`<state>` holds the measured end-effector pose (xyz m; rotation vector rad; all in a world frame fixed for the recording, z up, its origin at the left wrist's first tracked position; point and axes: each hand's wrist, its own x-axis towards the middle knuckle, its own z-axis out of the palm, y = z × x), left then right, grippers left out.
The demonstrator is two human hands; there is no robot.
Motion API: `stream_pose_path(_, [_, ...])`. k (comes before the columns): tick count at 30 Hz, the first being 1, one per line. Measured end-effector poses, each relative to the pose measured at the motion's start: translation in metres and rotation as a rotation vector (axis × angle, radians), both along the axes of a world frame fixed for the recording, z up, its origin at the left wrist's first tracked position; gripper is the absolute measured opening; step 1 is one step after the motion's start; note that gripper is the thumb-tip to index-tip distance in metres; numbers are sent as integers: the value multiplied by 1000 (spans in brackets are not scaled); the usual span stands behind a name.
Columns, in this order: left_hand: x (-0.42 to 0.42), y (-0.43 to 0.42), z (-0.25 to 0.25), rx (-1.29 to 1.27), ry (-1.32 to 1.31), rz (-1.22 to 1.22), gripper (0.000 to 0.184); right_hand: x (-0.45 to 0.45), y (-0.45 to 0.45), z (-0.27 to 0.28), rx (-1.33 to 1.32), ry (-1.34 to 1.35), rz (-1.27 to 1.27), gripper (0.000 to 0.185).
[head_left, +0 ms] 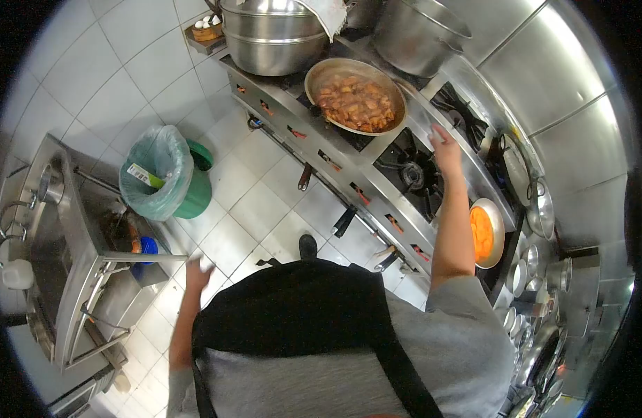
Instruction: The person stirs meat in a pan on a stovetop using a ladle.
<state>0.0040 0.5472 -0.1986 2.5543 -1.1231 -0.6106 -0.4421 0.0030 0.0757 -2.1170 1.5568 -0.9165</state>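
Right hand [445, 152] is shown with its fingers extended and parted over the stove [312, 145], between two shallow pans. In the larger pan [403, 110], glossy, red-brown chunks [356, 101] are heaped; in the smaller pan [498, 237], bright orange food [481, 233] is contained. Beside the larger pan, two deep steel pots are placed, one partly draped with a white cloth [328, 15]. The left hand [199, 274] is seen blurred near a steel counter [91, 268]; its opening cannot be told. One green bin [197, 195] is lined with a translucent bag [153, 198].
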Motion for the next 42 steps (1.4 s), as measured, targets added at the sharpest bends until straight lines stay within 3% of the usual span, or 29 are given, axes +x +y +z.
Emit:
stream_pose_path(1, [9, -54, 18, -114, -90, -51, 64, -2, 0, 10, 3, -105, 16, 36])
stream_pose_path(2, [5, -115, 68, -303, -81, -136, 58, -6, 0, 15, 5, -209, 32, 35])
stream_pose_path(4, [-6, -219, 124, -458, -148, -230, 59, -8, 4, 13, 133, -183, -36, 33])
stream_pose_path(6, [-32, -305, 179, -500, -83, -316, 60, -8, 7, -1, 151, -131, -29, 33])
stream_pose_path(10, [-86, -415, 221, -498, -82, -430, 60, 0, -11, -82, 201, 35, 14, 33])
stream_pose_path(14, [-107, -464, 208, -425, -131, -437, 51, 18, -21, -68, 320, 201, -72, 34])
stream_pose_path(15, [-107, -471, 201, -421, -146, -436, 48, 7, -33, -69, 239, 89, 63, 36])
stream_pose_path(17, [-103, -476, 212, -405, -137, -441, 42, -2, -39, -43, 336, 42, 43, 38])
stream_pose_path(19, [-94, -482, 212, -410, -153, -454, 39, -8, -40, -31, 303, -263, 71, 37])
stream_pose_path(24, [-76, -487, 214, -400, -152, -468, 48, -4, -15, -21, 693, -683, 81, 36])
stream_pose_path(27, [-90, -473, 222, -667, -348, -400, 56, 9, -1, -52, 793, -814, 73, 30])
stream_pose_path(30, [-88, -465, 226, -663, 441, -269, 67, 33, 31, -54, 822, -750, 102, 27])
stream_pose_path(33, [-100, -428, 266, -691, 1376, -8, 85, 69, 77, -13, 949, -819, 198, 25])
stream_pose_path(34, [-95, -420, 272, -671, 1436, -77, 99, 81, 87, -15, 944, -771, 206, 28])
stream_pose_path(37, [-78, -382, 294, -726, 1573, -52, 104, 113, 124, -3, 1063, -869, 412, 29])
stream_pose_path(41, [-54, -337, 319, -855, 1740, -71, 107, 139, 168, -12, 1107, -735, 584, 31])
stream_pose_path(42, [-48, -324, 329, -895, 1682, -78, 107, 141, 178, -14, 1106, -773, 633, 31])
